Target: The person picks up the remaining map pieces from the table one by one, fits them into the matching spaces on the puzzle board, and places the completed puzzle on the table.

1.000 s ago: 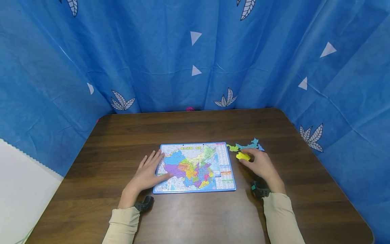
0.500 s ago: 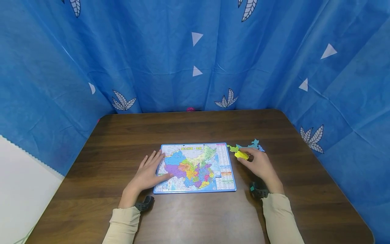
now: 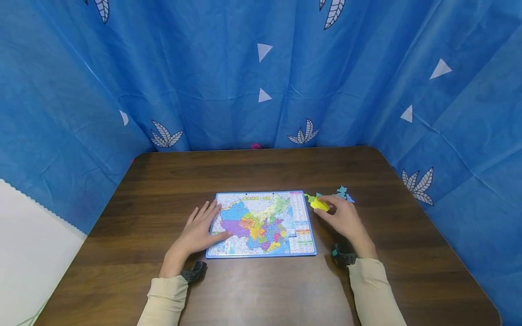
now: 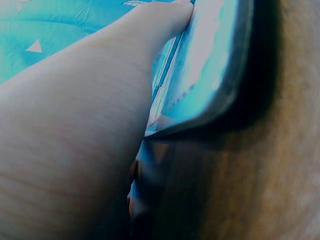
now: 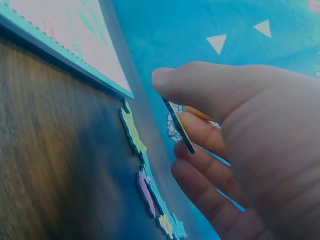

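Observation:
A magnetic map puzzle board [image 3: 297, 209] with a blue border and coloured provinces lies flat on the table. My left hand [image 3: 199, 233] rests on its left side, fingers spread and thumb over the map's lower left. In the left wrist view the forearm hides most of that hand. Just past the board's right edge, my right hand [image 3: 344, 218] pinches a yellow puzzle piece [image 3: 320, 203] between thumb and fingers. From the right wrist, this puzzle piece [image 5: 179, 126] appears edge-on and tilted, held above the table. A yellow-green puzzle piece [image 5: 132, 131] lies near the board's corner.
Beyond my right hand lie a teal puzzle piece [image 3: 341, 190] and a blue puzzle piece [image 3: 349, 198]. A pink puzzle piece [image 5: 146, 194] shows in the right wrist view. Blue curtains [image 3: 220, 90] hang round the brown wooden table [image 3: 261, 172].
My right hand has shifted slightly left with the yellow puzzle piece, which now overlaps the yellow-green one in the head view. The left hand and board have stayed in place.

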### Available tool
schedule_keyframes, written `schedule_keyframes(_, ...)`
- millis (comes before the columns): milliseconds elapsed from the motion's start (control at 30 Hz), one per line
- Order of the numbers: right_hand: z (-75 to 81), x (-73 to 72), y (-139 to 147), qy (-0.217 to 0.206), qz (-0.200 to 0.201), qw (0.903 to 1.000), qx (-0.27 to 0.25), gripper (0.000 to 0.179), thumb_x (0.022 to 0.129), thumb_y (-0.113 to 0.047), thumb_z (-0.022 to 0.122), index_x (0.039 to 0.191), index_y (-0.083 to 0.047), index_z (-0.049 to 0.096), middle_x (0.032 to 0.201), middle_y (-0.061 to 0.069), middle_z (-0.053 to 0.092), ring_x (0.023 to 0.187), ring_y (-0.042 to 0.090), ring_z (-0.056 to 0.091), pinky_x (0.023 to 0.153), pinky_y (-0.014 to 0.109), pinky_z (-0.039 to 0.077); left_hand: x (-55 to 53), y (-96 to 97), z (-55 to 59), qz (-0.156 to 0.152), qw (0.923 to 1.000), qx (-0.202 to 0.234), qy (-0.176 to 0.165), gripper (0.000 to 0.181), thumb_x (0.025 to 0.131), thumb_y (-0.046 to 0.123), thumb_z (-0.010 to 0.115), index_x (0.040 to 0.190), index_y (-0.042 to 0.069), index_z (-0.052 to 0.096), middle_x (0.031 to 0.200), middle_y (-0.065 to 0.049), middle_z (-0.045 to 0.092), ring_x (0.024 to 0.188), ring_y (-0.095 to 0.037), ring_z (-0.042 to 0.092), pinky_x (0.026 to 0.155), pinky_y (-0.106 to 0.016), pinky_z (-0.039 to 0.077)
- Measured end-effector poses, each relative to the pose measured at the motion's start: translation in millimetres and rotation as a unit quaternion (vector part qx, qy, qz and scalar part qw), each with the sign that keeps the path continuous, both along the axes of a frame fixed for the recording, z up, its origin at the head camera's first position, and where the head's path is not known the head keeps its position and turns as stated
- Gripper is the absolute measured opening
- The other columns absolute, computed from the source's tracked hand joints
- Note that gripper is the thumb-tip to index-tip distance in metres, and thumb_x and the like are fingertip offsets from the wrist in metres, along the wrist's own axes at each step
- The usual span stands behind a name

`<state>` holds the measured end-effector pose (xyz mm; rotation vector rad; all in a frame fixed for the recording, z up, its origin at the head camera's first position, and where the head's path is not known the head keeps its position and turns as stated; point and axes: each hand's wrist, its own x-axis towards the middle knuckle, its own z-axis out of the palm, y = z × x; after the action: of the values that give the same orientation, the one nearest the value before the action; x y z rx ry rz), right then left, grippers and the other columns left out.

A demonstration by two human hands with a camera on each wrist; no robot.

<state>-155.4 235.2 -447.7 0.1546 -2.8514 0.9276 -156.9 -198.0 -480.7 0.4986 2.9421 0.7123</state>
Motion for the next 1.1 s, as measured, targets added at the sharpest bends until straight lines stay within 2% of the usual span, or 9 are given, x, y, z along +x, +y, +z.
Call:
schedule_keyframes(533,0.8,-1.1,-12.0,0.000,0.004,0.9999,-0.013,0.049,0.090,-0.034,0.081,0.133,-0.014,0.070,0.138,0.014,0.066,0.110,0.033,0.067,0.093,0.048,0.060,-1.0,-1.4,-4.3,0.000,1.0000,-0.008,0.001,0.102,0.084,0.069,0.067,0.161,0.011,0.035,0.171,-0.013,0.023,0.159,-0.039,0.014,0.126,-0.064,0.006)
schedule_keyframes(1100,3.5,-3.1,-23.2,0.017,0.029,0.9992,-0.022,0.046,0.089,-0.030,0.082,0.130,-0.011,0.071,0.133,0.014,0.069,0.106,0.030,0.068,0.088,0.047,0.061,-1.7,-1.5,-3.0,-0.003,1.0000,-0.008,0.001,0.101,0.085,0.068,0.067,0.161,0.011,0.035,0.171,-0.013,0.023,0.159,-0.039,0.013,0.126,-0.064,0.007)
